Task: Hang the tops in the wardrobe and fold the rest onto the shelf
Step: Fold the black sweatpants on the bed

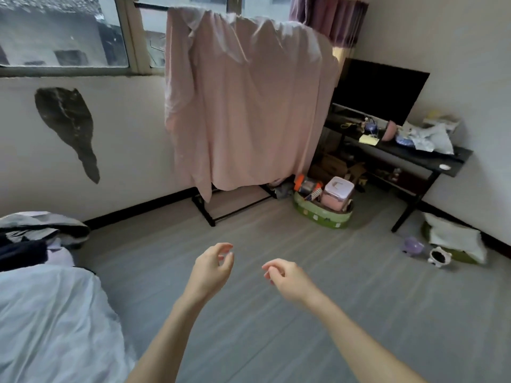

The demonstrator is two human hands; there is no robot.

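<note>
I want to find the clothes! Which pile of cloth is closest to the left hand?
The dark and grey heap of clothes on the bed, at the left edge. The pink sheet hangs farther off on the rack by the window. The left hand holds nothing.

Pink sheet [246, 106]; grey floor [276, 236]; black desk [414, 156]; basket [323, 214] seemingly green.

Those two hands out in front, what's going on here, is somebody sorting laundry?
It looks that way, but nothing is being handled yet. The left hand and the right hand hang over the grey floor with fingers loosely curled, holding nothing. Ahead, a pink sheet is draped over a black rack by the window. A pile of clothes lies on the bed at the left, untouched.
</note>
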